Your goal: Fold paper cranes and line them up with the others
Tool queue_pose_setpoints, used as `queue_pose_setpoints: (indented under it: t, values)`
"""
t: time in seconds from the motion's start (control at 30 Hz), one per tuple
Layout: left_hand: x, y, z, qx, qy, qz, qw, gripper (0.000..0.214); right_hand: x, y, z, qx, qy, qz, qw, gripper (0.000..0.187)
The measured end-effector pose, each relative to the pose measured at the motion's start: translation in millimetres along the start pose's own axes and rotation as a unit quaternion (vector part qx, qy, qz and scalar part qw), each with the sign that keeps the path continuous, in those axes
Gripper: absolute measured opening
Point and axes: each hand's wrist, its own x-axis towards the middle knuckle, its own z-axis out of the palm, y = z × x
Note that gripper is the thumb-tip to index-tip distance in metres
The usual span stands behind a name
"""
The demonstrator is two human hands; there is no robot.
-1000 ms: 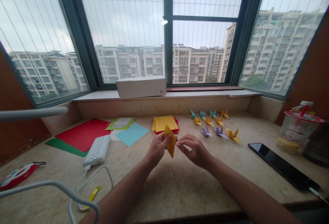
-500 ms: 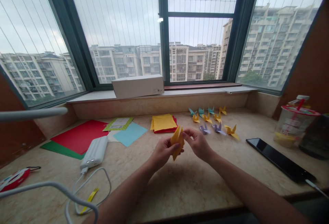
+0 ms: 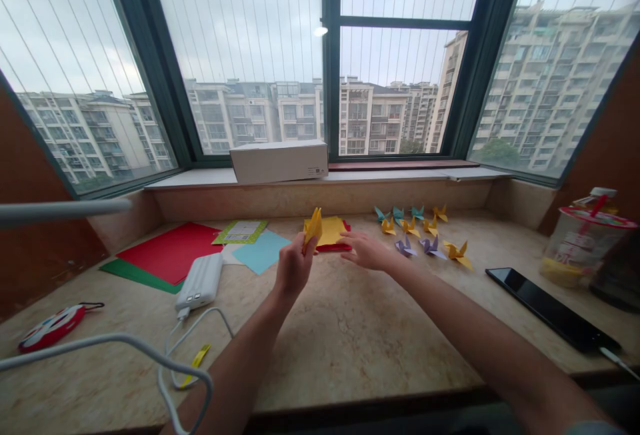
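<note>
A yellow folded origami paper (image 3: 314, 224) stands upright in my left hand (image 3: 295, 265), pinched between thumb and fingers, its points facing up. My right hand (image 3: 369, 252) lies low over the counter with fingers stretched forward and nothing visible in them. Its fingertips are at the right edge of a stack of yellow paper squares (image 3: 332, 230), with red paper (image 3: 349, 240) showing underneath. Whether they touch the stack I cannot tell. Right of that hand stand several folded paper cranes: yellow (image 3: 457, 254), purple (image 3: 433, 248) and teal (image 3: 399, 215).
On the left lie a red sheet (image 3: 170, 252), a light blue sheet (image 3: 263, 253) and a white power bank (image 3: 200, 280) with its cable. At the right are a black phone (image 3: 547, 308) and a plastic cup (image 3: 570, 248). A white box (image 3: 280, 163) rests on the sill.
My right hand has let go of the yellow folded paper and reached toward the paper stack. My left hand has moved left and up, still holding the folded paper. The view has shifted slightly.
</note>
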Motion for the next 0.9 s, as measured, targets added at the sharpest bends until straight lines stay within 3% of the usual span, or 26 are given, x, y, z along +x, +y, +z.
queue_pose_setpoints:
  t: [0.1, 0.23, 0.43, 0.57, 0.73, 0.9]
  values:
    - [4, -8, -6.5, 0.051, 0.031, 0.006, 0.998, 0.026, 26, 5, 7, -0.006, -0.04, 0.011, 0.999, 0.047]
    - [8, -19, -9.4, 0.045, 0.047, 0.007, 0.998, 0.025, 43, 13, 20, -0.022, -0.066, 0.047, 0.996, 0.032]
    - [12, -26, -9.7, 0.0, 0.057, -0.023, 0.998, 0.025, 50, 28, 29, -0.054, -0.034, 0.134, 0.989, 0.03]
    - [13, -26, -8.8, -0.024, 0.067, -0.058, 0.996, 0.027, 49, 30, 28, -0.04, -0.006, 0.145, 0.989, 0.035]
    - [11, -25, 0.1, -0.12, 0.014, -0.101, 0.988, 0.029, 37, 15, 19, 0.016, -0.023, 0.071, 0.997, 0.027]
    - [1, -16, 14.8, -0.299, -0.11, -0.174, 0.932, 0.041, 1, -14, 3, 0.078, 0.046, 0.017, 0.996, 0.036]
